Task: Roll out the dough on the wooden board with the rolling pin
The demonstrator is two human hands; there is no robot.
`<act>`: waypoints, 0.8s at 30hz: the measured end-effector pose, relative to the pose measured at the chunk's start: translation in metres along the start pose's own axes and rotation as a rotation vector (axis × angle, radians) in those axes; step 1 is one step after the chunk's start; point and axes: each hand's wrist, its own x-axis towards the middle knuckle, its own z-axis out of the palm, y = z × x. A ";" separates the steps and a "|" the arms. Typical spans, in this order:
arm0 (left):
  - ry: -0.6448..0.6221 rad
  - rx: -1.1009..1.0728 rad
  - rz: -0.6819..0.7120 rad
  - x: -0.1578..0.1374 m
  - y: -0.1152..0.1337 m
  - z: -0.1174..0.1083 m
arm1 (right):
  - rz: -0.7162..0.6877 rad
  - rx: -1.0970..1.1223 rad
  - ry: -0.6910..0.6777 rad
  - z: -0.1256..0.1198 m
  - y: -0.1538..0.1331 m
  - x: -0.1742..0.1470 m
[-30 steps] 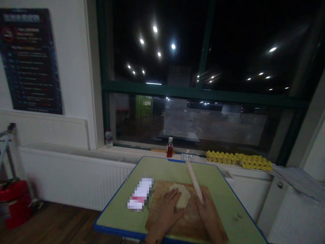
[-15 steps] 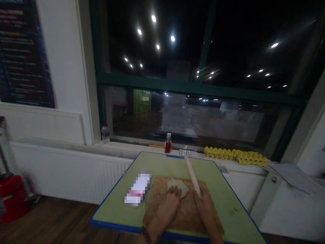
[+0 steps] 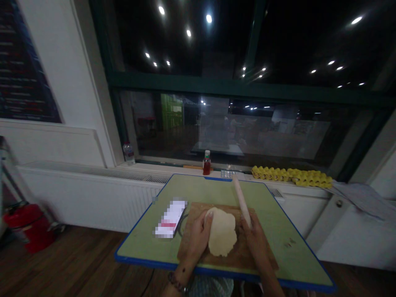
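Note:
A flattened sheet of dough (image 3: 222, 235) with an uneven edge is above the wooden board (image 3: 208, 264), its near end lower in the view. My left hand (image 3: 199, 235) grips the dough's upper left edge between thumb and fingers. In my right hand (image 3: 253, 235), closed round its near end, is a pale wooden rolling pin (image 3: 241, 198). The pin points away from me over the board's right side, apart from the dough. Whether the dough touches the board anywhere is hard to tell.
The board lies on a green table (image 3: 287, 235) with blue edging. A phone (image 3: 171, 218) with a blurred screen lies left of the board. On the sill stand a red sauce bottle (image 3: 206, 163), a clear bottle (image 3: 128, 153) and yellow egg trays (image 3: 291, 176). A fire extinguisher (image 3: 31, 227) stands left.
My left hand was lying on the dough on the board; now it holds the dough by its edge, and more of the sheet shows. The right hand still holds the rolling pin. The view has shifted slightly.

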 end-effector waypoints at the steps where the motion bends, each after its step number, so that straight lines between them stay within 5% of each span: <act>1: 0.014 0.001 -0.016 0.001 -0.001 0.001 | -0.003 0.005 -0.002 -0.001 -0.001 -0.001; 9: -0.051 0.109 0.026 0.013 -0.028 0.026 | 0.032 -0.002 -0.048 -0.003 -0.005 -0.004; 24: 0.192 0.434 0.130 0.010 -0.038 0.030 | -0.083 -0.185 -0.276 0.001 -0.015 -0.008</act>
